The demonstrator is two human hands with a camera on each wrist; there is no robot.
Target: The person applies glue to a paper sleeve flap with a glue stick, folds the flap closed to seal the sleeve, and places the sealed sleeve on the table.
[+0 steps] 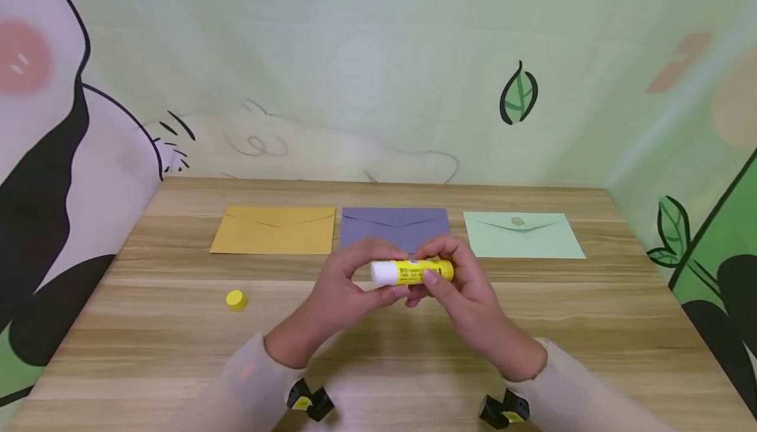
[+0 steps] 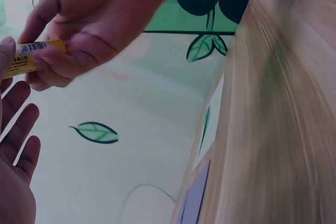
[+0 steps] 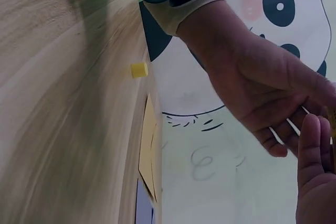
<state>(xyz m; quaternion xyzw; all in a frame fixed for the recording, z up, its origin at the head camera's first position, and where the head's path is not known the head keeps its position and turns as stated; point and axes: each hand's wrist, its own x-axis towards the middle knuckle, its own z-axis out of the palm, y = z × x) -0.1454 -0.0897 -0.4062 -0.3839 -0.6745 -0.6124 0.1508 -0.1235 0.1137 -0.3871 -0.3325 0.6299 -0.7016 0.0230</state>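
Note:
Both hands hold a yellow glue stick level above the middle of the table. The left hand pinches it near its white end between thumb and forefinger; in the left wrist view that hand's other fingers stretch out away from it. Around the yellow end, the right hand grips with thumb and curled fingers. A small yellow cap lies apart on the table to the left. Behind the hands, a purple envelope is partly covered by them.
A yellow envelope and a mint green envelope lie either side of the purple one, flaps upward. The wooden table meets a printed backdrop at its far edge. Each wrist wears a small black camera mount.

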